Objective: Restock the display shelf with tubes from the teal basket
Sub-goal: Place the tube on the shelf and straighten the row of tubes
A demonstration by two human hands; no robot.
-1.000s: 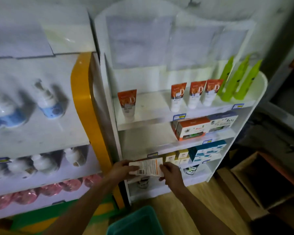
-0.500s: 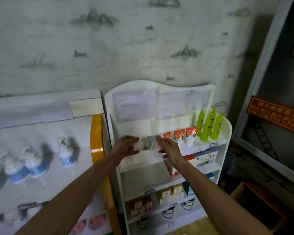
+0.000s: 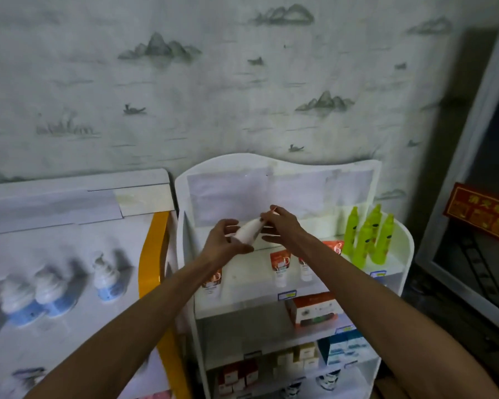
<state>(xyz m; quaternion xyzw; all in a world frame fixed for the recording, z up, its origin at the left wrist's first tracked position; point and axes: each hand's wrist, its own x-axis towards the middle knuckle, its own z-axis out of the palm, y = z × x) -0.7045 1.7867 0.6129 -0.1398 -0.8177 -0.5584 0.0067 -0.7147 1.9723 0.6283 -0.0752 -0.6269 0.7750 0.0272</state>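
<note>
Both my hands hold one white tube (image 3: 249,231) with an orange end, tilted, above the top shelf (image 3: 251,286) of the white display shelf. My left hand (image 3: 225,240) grips its lower white end. My right hand (image 3: 280,226) pinches its upper orange end. On the top shelf below stand three matching orange-and-white tubes: one (image 3: 212,282) at the left under my left wrist, one (image 3: 280,267) in the middle and one (image 3: 305,269) partly hidden by my right forearm. The teal basket is out of view.
Several green bottles (image 3: 369,237) stand at the top shelf's right end. Boxes (image 3: 314,309) fill the lower shelves. A second white rack (image 3: 69,254) with blue-and-white pump bottles (image 3: 107,280) and an orange edge (image 3: 152,254) stands at the left. A dark doorway with a red sign (image 3: 481,214) is at the right.
My hands rose with the tube from near the bottom shelves to above the top shelf. The tube has turned from flat to tilted, orange end up. The basket has left the view.
</note>
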